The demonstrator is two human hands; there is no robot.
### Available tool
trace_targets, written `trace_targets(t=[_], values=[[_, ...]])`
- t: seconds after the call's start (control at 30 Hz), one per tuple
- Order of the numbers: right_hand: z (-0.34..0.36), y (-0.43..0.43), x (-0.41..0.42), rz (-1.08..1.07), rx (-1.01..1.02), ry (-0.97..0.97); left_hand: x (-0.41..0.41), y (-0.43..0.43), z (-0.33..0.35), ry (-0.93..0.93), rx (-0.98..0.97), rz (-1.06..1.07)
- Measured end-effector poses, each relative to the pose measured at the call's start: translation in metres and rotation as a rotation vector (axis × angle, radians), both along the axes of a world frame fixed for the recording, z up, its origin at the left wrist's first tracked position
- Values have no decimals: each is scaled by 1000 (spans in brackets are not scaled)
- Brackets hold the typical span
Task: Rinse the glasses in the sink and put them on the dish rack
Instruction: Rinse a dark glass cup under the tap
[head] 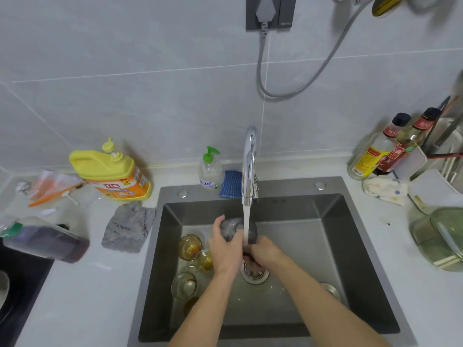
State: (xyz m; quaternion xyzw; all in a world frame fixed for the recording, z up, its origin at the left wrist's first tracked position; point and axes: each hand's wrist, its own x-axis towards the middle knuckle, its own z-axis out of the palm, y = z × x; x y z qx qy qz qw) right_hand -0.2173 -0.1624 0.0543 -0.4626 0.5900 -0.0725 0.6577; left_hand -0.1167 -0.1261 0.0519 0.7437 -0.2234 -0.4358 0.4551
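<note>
The left hand (225,249) and right hand (264,252) grip one glass (231,230) under the tap (249,166) stream in the sink (325,221); more glasses (189,246) lie at its left. Wet, it could slip and crack against them.

Home kitchen: water runs from a chrome tap (249,159) into a steel sink (275,187), where a person's left hand (225,246) and right hand (265,251) grip a glass (234,230). Dirty glasses (189,246) lie just left of the left hand. Beyond that hand, against the tiled wall (150,71), stand a yellow jug of dish soap (110,171), a pump bottle (210,169) and a blue sponge (230,184). Sauce bottles (370,156) crowd the pale countertop (87,284) well right of the right hand, and a black hob (20,284) shows far to the left.
</note>
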Motion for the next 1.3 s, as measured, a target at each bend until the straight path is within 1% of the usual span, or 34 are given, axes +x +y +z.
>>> trace_targets(t=[0.07, 0.1, 0.13, 0.17, 0.2, 0.23, 0.3, 0.33, 0.37, 0.4, 0.47, 0.5, 0.53, 0.57, 0.6, 0.67, 0.7, 0.73, 0.77, 0.83, 0.9, 0.93, 0.97, 1.0, 1.03, 1.1, 1.13, 1.17, 1.2, 1.27, 1.3], values=[[0, -13, -4, 293, -362, 444, 0, -1, 2, -5, 94, -21], [6, -14, -5, 428, -504, 618, 0, -1, 4, 32, 118, -16], [4, -16, -5, 488, -571, 660, 0, 0, 4, 67, 116, -1], [5, -14, -4, 461, -557, 594, -1, 0, 6, 86, 116, 14], [1, -10, -2, 373, -483, 472, -2, 1, 7, 77, 112, 21], [-3, -4, 0, 237, -342, 307, -3, 1, 5, 65, 112, 14], [-6, 10, 2, -83, 65, -55, -3, 3, 0, 39, 86, 14], [-7, 14, 1, -142, 159, -129, -3, 5, 1, 14, 86, 14], [-8, 13, 0, -103, 151, -112, -2, 5, 1, -9, 100, 6], [-9, 8, -1, -15, 59, -10, 0, 4, 0, -33, 125, -5], [-14, -4, -7, 238, -263, 381, -1, 5, 1, -28, 181, -35], [-15, -7, -10, 358, -409, 552, -3, 8, 3, 18, 212, -40], [-14, -8, -9, 380, -470, 580, -6, 10, -1, 69, 224, -32], [-13, -5, -7, 304, -447, 498, -8, 12, -6, 85, 225, -16], [-11, 0, -4, 108, -339, 336, -11, 14, -8, 79, 211, -8], [-9, 9, 0, -192, -21, 32, -12, 13, 5, 31, 150, -17], [-7, 13, -1, -262, 93, -65, -10, 11, 12, 23, 134, -20], [-7, 14, -3, -267, 134, -84, -7, 9, 10, 12, 135, -22], [-7, 11, -5, -201, 98, -24, -4, 7, 7, 10, 154, -26], [-6, 1, -9, 77, -177, 260, -3, 5, 3, 31, 196, -38], [-7, -9, -14, 284, -381, 531, -2, 3, -14, 81, 243, -53], [-4, -9, -15, 333, -420, 555, -1, 2, -40, 115, 259, -59], [-5, -8, -15, 314, -441, 517, -4, -2, -58, 146, 256, -18], [-5, -5, -13, 239, -412, 442, -5, -3, -62, 145, 265, -25], [-4, 0, -11, 137, -300, 343, -8, -1, -41, 115, 268, -38], [-2, 10, -6, -64, 57, 132, -12, 4, 1, 22, 241, -82], [0, 14, -6, -82, 160, 48, -11, 4, 9, 11, 220, -70], [2, 16, -7, -10, 138, 65, -10, 4, 9, 13, 227, -47], [0, 10, -8, 84, 55, 147, -9, 5, 9, 19, 244, -51], [-4, -2, -12, 298, -267, 451, -6, 6, 9, 75, 276, -73], [-5, -5, -12, 406, -398, 587, -5, 6, 6, 133, 282, -75]])
